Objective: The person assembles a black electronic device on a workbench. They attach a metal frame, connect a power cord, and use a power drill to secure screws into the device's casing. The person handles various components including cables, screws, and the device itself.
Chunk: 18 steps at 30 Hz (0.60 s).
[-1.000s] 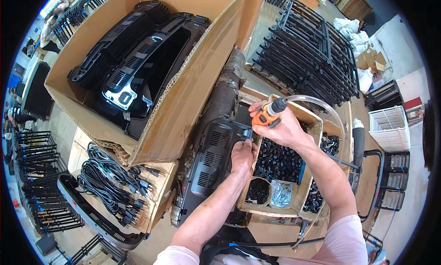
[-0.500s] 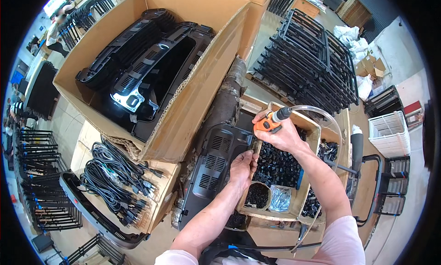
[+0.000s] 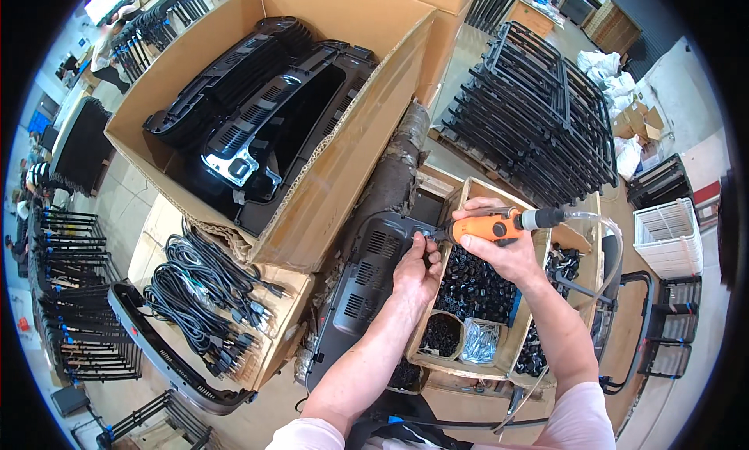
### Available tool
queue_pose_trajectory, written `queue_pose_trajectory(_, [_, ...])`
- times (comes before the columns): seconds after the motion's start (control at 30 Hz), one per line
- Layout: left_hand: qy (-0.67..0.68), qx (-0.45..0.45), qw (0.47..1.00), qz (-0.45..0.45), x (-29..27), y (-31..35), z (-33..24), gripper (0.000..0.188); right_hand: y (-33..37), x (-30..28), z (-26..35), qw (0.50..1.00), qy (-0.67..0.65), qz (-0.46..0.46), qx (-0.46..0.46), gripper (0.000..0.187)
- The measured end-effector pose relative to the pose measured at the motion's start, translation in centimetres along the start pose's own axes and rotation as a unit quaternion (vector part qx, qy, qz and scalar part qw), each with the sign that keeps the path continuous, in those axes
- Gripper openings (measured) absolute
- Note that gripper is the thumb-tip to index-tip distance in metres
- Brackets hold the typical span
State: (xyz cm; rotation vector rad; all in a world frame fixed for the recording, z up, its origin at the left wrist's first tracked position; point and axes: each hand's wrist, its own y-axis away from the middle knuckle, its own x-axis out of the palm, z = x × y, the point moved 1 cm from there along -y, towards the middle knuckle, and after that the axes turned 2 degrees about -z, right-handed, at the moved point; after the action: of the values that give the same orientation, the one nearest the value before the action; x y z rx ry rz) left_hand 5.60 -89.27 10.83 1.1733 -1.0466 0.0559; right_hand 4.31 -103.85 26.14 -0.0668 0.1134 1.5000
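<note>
My right hand is wrapped round an orange air screwdriver, which lies nearly level with its tip toward the left. A clear hose runs from the driver's back end. Close by the tip, my left hand has its fingers pinched together at the edge of a black plastic cover with slotted vents. What those fingers hold, if anything, is too small to make out. Beneath the right hand, a wooden box holds small black plastic parts, silver screws and a round tub of dark screws.
A large carton of black covers stands at the far left. Coiled black cables lie on cardboard nearer me, beside a curved dark part. Black metal frames are stacked behind, and a white basket is at right.
My right hand has turned the screwdriver level, its tip now beside my left fingers. My left hand has shifted slightly up along the cover's edge. The whole view has shifted a little.
</note>
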Motion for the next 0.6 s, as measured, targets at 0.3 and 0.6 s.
queue_pose_trajectory(0.3, [0.042, -0.029, 0.997, 0.052, -0.2, 0.3, -1.7, 0.020, -0.5, 1.0, 0.4, 1.000, 0.016, 0.014, -0.008, 0.052])
queue_pose_trajectory(0.6, [0.014, -0.030, 0.996, 0.079, -0.7, 0.2, -2.7, 0.028, -1.6, 2.6, 0.4, 1.000, 0.007, 0.015, -0.025, 0.053])
